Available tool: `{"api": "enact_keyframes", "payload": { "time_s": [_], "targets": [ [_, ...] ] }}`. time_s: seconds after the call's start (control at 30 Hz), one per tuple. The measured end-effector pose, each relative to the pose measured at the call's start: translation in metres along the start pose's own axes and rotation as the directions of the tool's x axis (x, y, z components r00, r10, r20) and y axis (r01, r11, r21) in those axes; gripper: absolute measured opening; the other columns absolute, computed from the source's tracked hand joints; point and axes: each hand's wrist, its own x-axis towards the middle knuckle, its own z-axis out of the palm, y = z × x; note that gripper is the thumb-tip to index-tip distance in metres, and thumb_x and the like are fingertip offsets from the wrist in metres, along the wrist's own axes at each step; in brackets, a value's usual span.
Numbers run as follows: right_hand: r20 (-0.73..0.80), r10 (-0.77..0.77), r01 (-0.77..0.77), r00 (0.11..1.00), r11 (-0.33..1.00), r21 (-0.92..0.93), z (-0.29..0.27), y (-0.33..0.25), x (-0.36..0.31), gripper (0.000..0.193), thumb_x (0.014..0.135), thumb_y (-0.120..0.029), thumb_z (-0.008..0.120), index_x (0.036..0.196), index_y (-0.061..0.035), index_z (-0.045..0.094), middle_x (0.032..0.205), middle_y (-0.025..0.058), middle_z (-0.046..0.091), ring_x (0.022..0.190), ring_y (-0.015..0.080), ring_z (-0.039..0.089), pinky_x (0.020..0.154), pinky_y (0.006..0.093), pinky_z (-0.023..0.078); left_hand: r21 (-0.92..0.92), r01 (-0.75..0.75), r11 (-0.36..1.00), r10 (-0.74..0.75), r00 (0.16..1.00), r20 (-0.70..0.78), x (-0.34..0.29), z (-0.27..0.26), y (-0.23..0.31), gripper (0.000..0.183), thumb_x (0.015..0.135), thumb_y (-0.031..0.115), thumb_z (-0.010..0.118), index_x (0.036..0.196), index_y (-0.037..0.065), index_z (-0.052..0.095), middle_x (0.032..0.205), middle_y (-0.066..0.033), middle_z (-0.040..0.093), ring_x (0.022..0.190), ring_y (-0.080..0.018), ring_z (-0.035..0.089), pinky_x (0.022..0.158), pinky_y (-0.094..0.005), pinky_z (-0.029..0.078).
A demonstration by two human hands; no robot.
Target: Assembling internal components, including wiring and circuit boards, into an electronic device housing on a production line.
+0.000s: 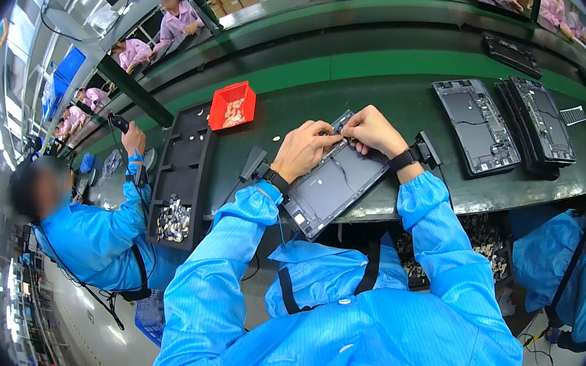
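Observation:
An opened tablet with a dark grey battery and a strip of circuit board lies aslant at the table's near edge. Over its upper left part my left hand is closed, thumb and index finger together at the board. My right hand is pinched shut at the tablet's upper end, its fingertips meeting those of the left. Whatever small piece sits between the fingers is hidden. Just left of the hands, a small pale piece lies on the green table.
Left stand a red bin of small pale pieces and a black compartment tray with metallic parts. More opened tablets lie on the right, some stacked. A co-worker in blue sits at left, another at right.

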Motion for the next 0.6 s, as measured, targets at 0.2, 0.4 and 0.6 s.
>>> {"api": "enact_keyframes", "payload": {
  "time_s": [0.2, 0.4, 0.6],
  "targets": [
    [0.063, 0.092, -0.099, 0.994, 0.989, 0.109, -0.009, -0.012, -0.013, 0.021, 0.094, -0.005, 0.063, 0.101, 0.0121, 0.072, 0.079, 0.0172, 0.071, 0.056, 0.0218, 0.072, 0.046, 0.0282, 0.059, -0.004, -0.019, 1.0, 0.019, 1.0, -0.001, 0.002, -0.003, 0.004, 0.032, 0.081, 0.004, 0.068, 0.108, 0.016, 0.08, 0.105, -0.0018, 0.069, 0.098, -0.0246, 0.066, 0.083, -0.0387, 0.058],
    [0.006, 0.114, -0.113, 0.993, 0.989, -0.093, -0.018, -0.043, -0.04, 0.027, 0.1, -0.014, 0.064, 0.109, 0.0105, 0.071, 0.081, 0.0131, 0.072, 0.061, 0.0201, 0.074, 0.051, 0.0264, 0.06, -0.084, 0.035, 0.996, -0.034, 0.999, 0.012, -0.001, -0.002, -0.004, 0.029, 0.084, 0.006, 0.066, 0.106, 0.015, 0.08, 0.103, -0.0026, 0.069, 0.096, -0.0252, 0.066, 0.083, -0.0395, 0.057],
    [0.01, 0.096, -0.093, 0.995, 0.976, -0.196, -0.04, -0.024, -0.032, 0.022, 0.099, -0.011, 0.066, 0.109, 0.0091, 0.069, 0.082, 0.0118, 0.074, 0.065, 0.0166, 0.074, 0.053, 0.0252, 0.059, 0.057, -0.06, 0.997, 0.064, 0.994, -0.084, 0.024, -0.009, 0.005, 0.021, 0.083, 0.015, 0.071, 0.104, 0.014, 0.078, 0.1, -0.0058, 0.072, 0.095, -0.0294, 0.068, 0.074, -0.0403, 0.051]
  ]
}}
